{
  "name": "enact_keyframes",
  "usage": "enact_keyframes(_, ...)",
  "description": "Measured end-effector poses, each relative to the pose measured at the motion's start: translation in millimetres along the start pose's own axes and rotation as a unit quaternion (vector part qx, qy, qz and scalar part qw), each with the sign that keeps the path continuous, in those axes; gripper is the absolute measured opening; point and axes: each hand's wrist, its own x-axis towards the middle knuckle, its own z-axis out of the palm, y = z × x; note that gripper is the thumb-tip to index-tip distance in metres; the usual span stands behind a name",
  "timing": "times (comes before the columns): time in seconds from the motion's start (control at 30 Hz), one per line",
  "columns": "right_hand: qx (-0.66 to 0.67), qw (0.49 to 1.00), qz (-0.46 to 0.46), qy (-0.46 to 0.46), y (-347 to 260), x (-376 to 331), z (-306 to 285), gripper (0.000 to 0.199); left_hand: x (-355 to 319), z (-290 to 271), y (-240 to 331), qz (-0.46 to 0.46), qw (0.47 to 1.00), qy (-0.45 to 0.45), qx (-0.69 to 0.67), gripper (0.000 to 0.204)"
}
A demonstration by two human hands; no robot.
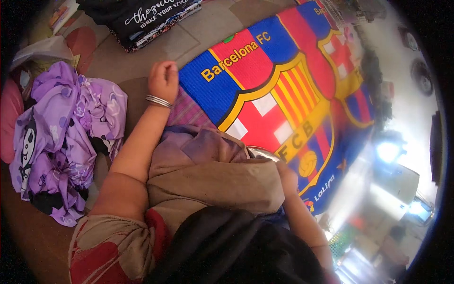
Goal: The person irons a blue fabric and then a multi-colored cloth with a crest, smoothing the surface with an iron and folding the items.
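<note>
A large cloth with blue and red stripes and a yellow-edged crest (265,113) lies spread in front of me. My left hand (164,81), with silver bangles at the wrist, is closed beside the cloth's left edge; whether it pinches anything is hidden. Beyond my bent knee, my right hand (287,178) rests low over the cloth with its fingers curled and mostly out of sight. Right by it shows the curved rim of a shiny metal thing (263,154), largely covered by my knee, so its kind is unclear.
To my left sits a crumpled purple printed cloth (61,137). A stack of folded garments, black on top (142,19), stands at the far left on the tiled floor (215,28). At the right are a bright light (388,151) and a green basket (338,244).
</note>
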Motion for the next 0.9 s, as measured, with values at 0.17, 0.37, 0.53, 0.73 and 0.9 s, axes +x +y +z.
enact_keyframes(0.17, -0.044, 0.995, -0.025, 0.082, -53, 69, -18, 0.035, -20, 7, 47, 0.204, 0.905, -0.260, 0.267, 0.043)
enact_keyframes(0.37, -0.118, 0.981, -0.146, 0.055, -141, 222, -72, 0.036, -21, 15, 52, 0.046, 0.805, -0.393, 0.443, 0.063)
enact_keyframes(0.53, -0.122, 0.973, -0.099, 0.168, -176, 329, -96, 0.037, -24, 13, 44, 0.058, 0.820, -0.370, 0.432, 0.064)
enact_keyframes(0.73, -0.099, 0.980, -0.021, 0.170, -91, 371, -108, 0.041, -25, 19, 48, 0.063, 0.835, -0.374, 0.399, 0.063)
enact_keyframes(0.9, 0.005, 1.000, 0.009, 0.012, -77, 265, -88, 0.044, -13, 23, 58, -0.021, 0.815, -0.398, 0.421, 0.064)
